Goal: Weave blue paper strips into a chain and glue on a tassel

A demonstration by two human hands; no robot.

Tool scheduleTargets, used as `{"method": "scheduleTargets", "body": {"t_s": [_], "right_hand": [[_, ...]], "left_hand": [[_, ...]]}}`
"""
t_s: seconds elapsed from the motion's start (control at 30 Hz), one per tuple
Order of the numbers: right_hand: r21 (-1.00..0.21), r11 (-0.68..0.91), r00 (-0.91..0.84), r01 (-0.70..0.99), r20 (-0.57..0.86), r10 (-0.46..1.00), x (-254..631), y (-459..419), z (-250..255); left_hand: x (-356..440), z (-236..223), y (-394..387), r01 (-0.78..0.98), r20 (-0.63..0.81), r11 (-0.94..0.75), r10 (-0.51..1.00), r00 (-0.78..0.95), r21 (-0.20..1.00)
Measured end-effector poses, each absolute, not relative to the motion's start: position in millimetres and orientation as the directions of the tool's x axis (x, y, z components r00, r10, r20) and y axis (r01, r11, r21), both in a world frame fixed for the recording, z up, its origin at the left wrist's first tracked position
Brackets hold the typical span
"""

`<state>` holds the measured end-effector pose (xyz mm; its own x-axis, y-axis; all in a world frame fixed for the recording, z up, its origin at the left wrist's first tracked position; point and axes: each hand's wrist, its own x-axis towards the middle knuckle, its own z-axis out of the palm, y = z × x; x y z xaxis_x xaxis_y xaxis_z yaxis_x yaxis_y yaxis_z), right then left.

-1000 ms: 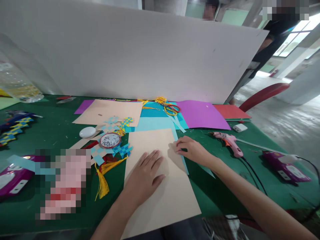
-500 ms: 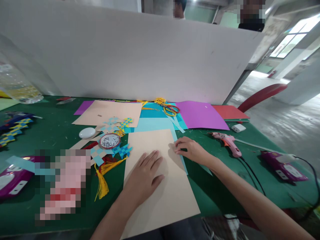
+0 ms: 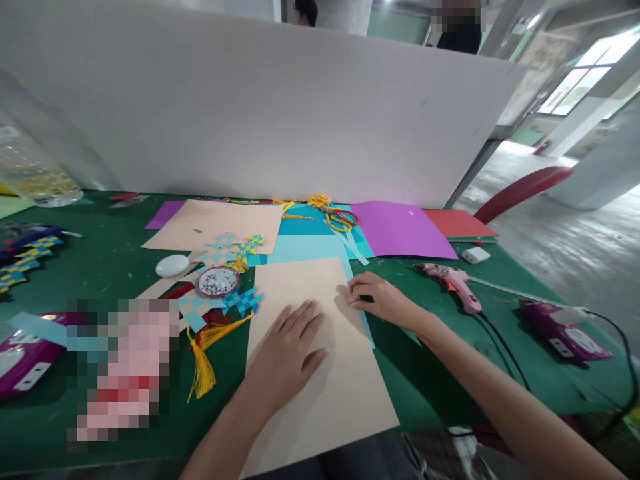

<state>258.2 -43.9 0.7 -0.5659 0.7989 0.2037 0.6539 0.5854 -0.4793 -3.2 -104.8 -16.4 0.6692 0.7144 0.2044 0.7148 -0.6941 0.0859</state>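
A beige sheet of paper (image 3: 340, 400) lies lengthwise before me, reaching over the table's front edge. My left hand (image 3: 287, 347) rests flat on it, palm down, fingers stretched out. At the sheet's right edge, my right hand (image 3: 383, 301) has its fingers curled, with thumb and fingertips pinched at the paper. A thin margin of light blue paper (image 3: 369, 335) shows from beneath that edge. Woven paper pieces in blue and beige (image 3: 195, 309) lie left of the sheet, with a yellow tassel (image 3: 203, 373) hanging off them.
A round dish of small beads or googly eyes (image 3: 219, 281) stands at left. Scissors (image 3: 344, 219) lie at the back beside purple card (image 3: 400, 230). On the right are a pink glue gun (image 3: 457, 287), its cord and a purple case (image 3: 563, 331). A white board (image 3: 280, 120) stands behind.
The view has shifted very slightly. Both hands keep almost the same place on the beige sheet. Two people beyond the board appear further left.
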Motion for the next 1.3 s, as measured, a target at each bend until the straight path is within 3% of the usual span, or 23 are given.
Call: {"method": "scheduleTargets", "body": {"t_s": [1.3], "right_hand": [[-0.526,0.567,-0.553,0.634,0.205,0.808,257.4,-42.3,-1.7]], "left_hand": [[-2.5,-15.2,-104.7,0.715,0.198,-0.693,0.717,0.668,0.099]]}}
